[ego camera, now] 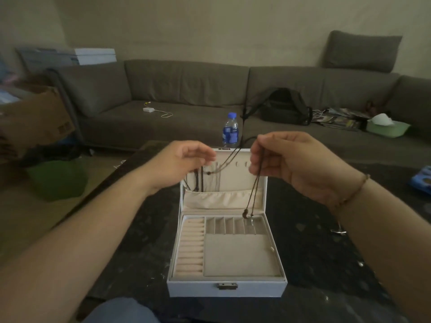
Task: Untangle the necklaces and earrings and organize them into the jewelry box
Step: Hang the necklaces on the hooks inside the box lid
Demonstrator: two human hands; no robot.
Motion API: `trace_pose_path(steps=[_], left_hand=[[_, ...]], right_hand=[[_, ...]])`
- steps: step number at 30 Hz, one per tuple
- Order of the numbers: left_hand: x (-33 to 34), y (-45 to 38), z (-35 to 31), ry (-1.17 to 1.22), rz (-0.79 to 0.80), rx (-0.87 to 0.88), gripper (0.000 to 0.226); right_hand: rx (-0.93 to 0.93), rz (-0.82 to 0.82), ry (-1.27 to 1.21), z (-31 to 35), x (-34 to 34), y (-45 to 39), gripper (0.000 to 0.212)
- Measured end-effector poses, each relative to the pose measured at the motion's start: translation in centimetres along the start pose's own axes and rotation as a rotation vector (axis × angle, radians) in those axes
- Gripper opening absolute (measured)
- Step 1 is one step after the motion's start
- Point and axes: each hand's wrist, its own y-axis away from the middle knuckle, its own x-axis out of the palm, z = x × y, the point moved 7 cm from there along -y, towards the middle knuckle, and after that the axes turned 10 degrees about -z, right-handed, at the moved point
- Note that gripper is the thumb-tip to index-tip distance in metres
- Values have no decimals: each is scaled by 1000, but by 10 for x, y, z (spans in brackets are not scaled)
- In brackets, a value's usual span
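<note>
Grey sofa (186,94) runs along the pale back wall, soft and matte, with a black backpack (283,107) slumped on its seat, a white charger (148,110) and a green tissue box (388,128) further along. Dark, speckled stone makes up my tabletop (326,264), and a clear plastic bottle (230,130) with a blue cap stands at its far edge.

Square on the tabletop sits the white box (227,287), lid upright, metal clasp facing me. Its lining is cream velvet: ribbed ring rolls on the left, narrow slots along the back, a flat square pad in front. A gathered pocket crosses the lid, and thin cords (198,180) already hang from the hooks there.

My right hand (286,164) pinches a dark cord necklace (255,190); its small pendant dangles just over the back slots. The cord's other end loops towards my left hand (186,162), whose curled fingers pinch it in front of the lid's hooks. A thin bracelet (352,194) circles my right wrist.
</note>
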Motion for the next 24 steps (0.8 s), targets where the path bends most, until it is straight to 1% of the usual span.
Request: trace_pose_path(steps=[2,4,6,8,10,12,14,17,20,22,24], left_hand=[[7,5,1,74,-103,2,20],[17,9,8,209,-174,-24,20],[30,13,14,359,-171,-63,26],[44,13,13,466,-135,-64,34],[55,10,5,470,-83,-15,41],[62,2,-3,459,-57,10,36],[64,-7,-1,480,-86,-8,31],[67,-18,6,481,-78,-20,29],[69,-25,16,423,-73,-15,22],[71,-28,28,420,-91,-37,18],[72,-30,42,410,-123,-58,16]], right_hand=[[11,8,-22,-5,15,-9,28],[28,25,-23,-11,25,-17,27],[58,21,3,-17,30,-24,27],[52,-16,86,-23,31,-30,26],[-30,-88,211,-23,28,-37,23],[-122,-158,267,-20,25,-42,20],[-172,-213,252,-21,21,-47,20],[-140,-265,163,-31,19,-56,18],[-77,-251,140,-45,20,-67,21],[-80,-265,133,-51,20,-74,22],[-122,-282,170,-52,20,-80,20]])
